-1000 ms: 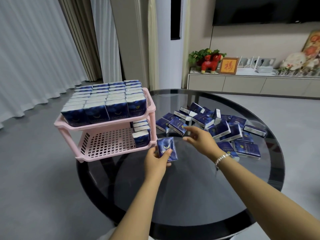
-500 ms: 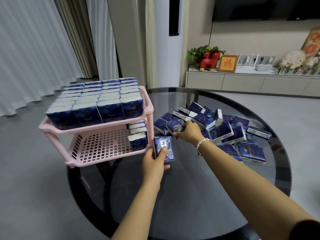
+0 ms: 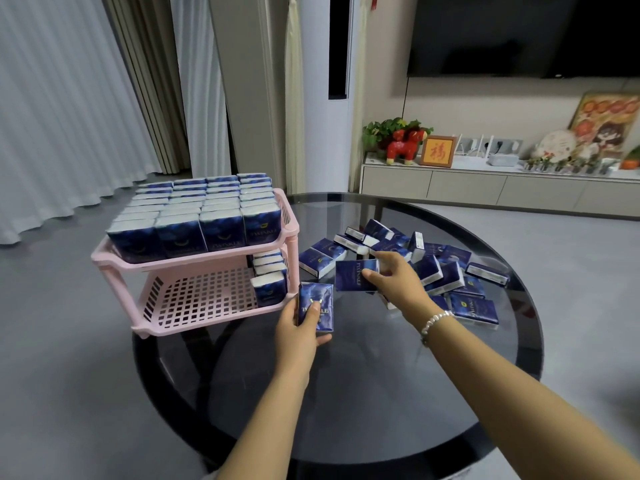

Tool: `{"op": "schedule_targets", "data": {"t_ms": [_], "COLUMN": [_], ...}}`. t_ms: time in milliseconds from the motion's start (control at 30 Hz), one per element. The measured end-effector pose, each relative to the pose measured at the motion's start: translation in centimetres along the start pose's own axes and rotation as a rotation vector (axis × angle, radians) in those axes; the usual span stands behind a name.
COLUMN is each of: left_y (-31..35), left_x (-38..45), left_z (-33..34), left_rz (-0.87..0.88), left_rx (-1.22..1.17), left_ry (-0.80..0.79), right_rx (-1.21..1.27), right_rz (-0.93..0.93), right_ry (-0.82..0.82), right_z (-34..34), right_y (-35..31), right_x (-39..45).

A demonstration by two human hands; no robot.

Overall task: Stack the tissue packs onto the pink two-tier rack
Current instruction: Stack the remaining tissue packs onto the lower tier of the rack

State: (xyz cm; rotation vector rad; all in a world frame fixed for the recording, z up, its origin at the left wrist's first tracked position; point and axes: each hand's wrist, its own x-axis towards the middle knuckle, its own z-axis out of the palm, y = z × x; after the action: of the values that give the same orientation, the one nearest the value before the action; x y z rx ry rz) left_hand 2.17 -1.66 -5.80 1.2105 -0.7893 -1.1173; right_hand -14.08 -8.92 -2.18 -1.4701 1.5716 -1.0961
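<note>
Tissue packs [image 3: 446, 271] are small and dark blue, with white ends and gold letters on the front. Many lie in a messy heap on the round black glass table [image 3: 346, 410], some flat and some tipped on their sides.

A pink rack [image 3: 194, 299] stands on the left edge of the table. Its top shelf [image 3: 287, 233] is full of packs standing up in neat rows. Its bottom shelf [image 3: 194, 299] has little square holes, and only a short row of packs [image 3: 268, 275] stands at its right end.

One left hand [image 3: 298, 330] holds one pack [image 3: 316, 306] upright, just beside the front right corner of the rack, with the thumb on its front. One right hand [image 3: 398, 282] holds another pack [image 3: 355, 275] above the near edge of the heap, thumb on its front and fingers curled over the top. A bead bracelet [image 3: 434, 322] is on the right wrist.
</note>
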Motion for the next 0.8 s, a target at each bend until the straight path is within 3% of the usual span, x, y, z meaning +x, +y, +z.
{"op": "schedule_targets", "data": {"t_ms": [133, 533, 800], "left_y": [0.1, 0.3, -0.8], "left_x": [-0.6, -3.3, -2.1], "left_z": [0.2, 2.3, 2.6], "left_rz": [-0.028, -0.169, -0.165], "left_rx": [0.018, -0.032, 0.02], "left_ry": [-0.047, -0.395, -0.305], "right_rx": [0.144, 0.117, -0.017], "right_rz": [-0.014, -0.207, -0.194], "right_ry": [0.027, 0.0, 0.075], "right_z": [-1.7, -1.1, -1.3], "right_y": [-0.7, -0.8, 1.6], "right_x": [-1.9, -6.7, -5.4]}}
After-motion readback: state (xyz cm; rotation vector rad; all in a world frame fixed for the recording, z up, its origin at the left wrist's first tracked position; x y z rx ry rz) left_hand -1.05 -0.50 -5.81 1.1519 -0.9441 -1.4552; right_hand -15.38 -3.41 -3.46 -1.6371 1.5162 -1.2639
